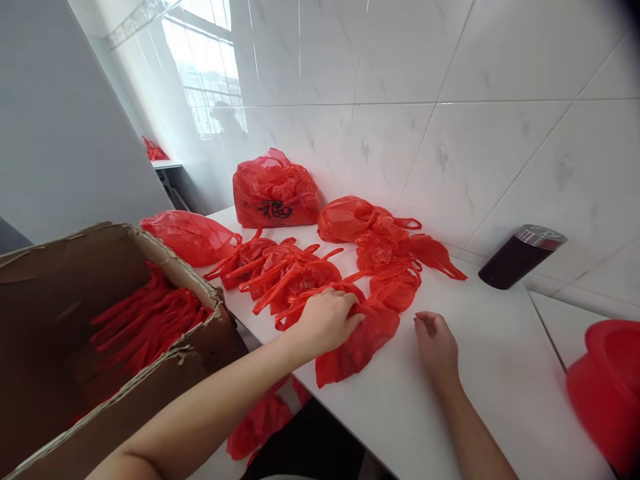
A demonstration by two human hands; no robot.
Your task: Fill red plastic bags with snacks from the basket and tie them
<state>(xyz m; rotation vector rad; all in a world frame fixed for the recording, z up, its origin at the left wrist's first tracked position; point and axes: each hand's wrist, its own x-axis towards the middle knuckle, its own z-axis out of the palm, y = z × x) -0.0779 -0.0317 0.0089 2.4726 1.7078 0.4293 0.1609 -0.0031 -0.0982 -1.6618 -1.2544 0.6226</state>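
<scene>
My left hand is closed on a red plastic bag at the middle of the white table. The bag's loose end spreads out flat to the right of my fingers and toward the table's front edge. Just right of it, my right hand hovers at or rests on the tabletop, fingers curled in, with nothing visible in them. Beyond my left hand lies a row of small tied red bags, their handles sticking out to the left. Another small red bag lies behind the loose end.
A cardboard box with red bags inside stands at the left. Larger filled red bags sit by the tiled wall. A dark cup with a silver lid stands back right, a red plastic container at far right. Red bags lie below the table.
</scene>
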